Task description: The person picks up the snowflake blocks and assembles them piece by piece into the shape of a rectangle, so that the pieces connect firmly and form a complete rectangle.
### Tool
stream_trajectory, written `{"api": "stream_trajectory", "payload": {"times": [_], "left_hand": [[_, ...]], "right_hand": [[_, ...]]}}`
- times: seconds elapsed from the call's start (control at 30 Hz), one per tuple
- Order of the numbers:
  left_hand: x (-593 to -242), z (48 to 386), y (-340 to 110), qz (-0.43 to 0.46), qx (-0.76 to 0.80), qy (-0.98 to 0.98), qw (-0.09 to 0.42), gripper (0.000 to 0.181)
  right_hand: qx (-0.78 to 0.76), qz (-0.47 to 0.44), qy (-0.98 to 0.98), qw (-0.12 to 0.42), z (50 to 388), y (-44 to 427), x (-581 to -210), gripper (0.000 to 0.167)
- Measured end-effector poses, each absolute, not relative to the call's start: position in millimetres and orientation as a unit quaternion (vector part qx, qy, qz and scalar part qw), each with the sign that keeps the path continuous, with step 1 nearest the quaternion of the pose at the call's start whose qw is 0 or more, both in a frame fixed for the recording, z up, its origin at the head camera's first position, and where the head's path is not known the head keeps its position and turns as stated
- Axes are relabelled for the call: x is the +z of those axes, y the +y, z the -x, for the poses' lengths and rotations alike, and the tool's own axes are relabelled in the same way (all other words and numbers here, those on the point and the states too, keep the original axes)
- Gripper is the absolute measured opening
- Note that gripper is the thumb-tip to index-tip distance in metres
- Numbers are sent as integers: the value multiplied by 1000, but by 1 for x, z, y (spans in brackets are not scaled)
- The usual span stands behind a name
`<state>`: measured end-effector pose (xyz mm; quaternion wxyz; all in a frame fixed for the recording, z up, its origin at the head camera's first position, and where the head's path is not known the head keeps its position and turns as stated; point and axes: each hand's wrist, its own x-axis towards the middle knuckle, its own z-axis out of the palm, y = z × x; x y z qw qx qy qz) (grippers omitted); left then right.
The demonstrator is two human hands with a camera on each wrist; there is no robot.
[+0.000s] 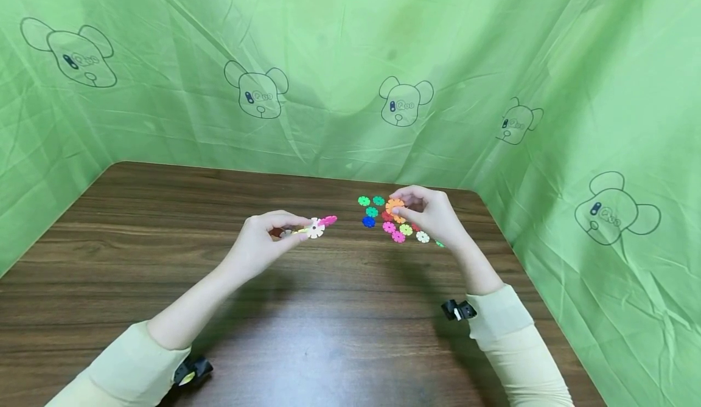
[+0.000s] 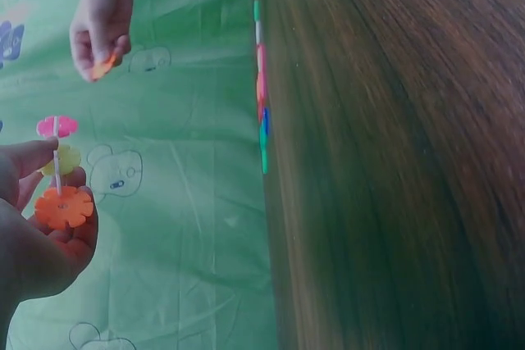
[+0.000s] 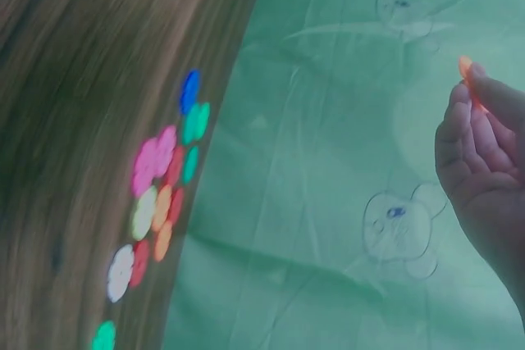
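My left hand [image 1: 260, 241] pinches a small assembly of notched, flower-shaped plastic discs above the table. A white disc [image 1: 314, 229] and a pink disc [image 1: 328, 220] stick out past its fingertips. The left wrist view also shows a yellow disc [image 2: 66, 160] and an orange disc [image 2: 64, 207] joined into this piece. Between thumb and fingers, my right hand [image 1: 435, 215] pinches a single orange disc [image 1: 394, 205], raised over the loose discs. That disc appears edge-on in the right wrist view [image 3: 466, 71]. The two hands are apart.
Loose discs lie on the wooden table [image 1: 306, 309] under and around my right hand, including a blue disc [image 1: 369, 221], a white disc [image 1: 423, 236] and several green, pink, red and orange ones. Green cloth [image 1: 328, 42] with printed bear heads walls the table's back and sides.
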<state>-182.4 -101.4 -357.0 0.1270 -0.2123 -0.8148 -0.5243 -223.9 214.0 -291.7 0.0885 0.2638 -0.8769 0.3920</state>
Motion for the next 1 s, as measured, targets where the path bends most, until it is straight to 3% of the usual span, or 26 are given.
{"api": "stream_trajectory", "payload": {"times": [0.57,1.0], "left_hand": [[-359,184,-93,226,-537,-802,133,23],[-359,183,-86,237,-535,-799,138,23]], "right_hand": [[532,-251,-805,76,209,169,-291,19],[622,-233,-748,0,218,153,-316,20]]}}
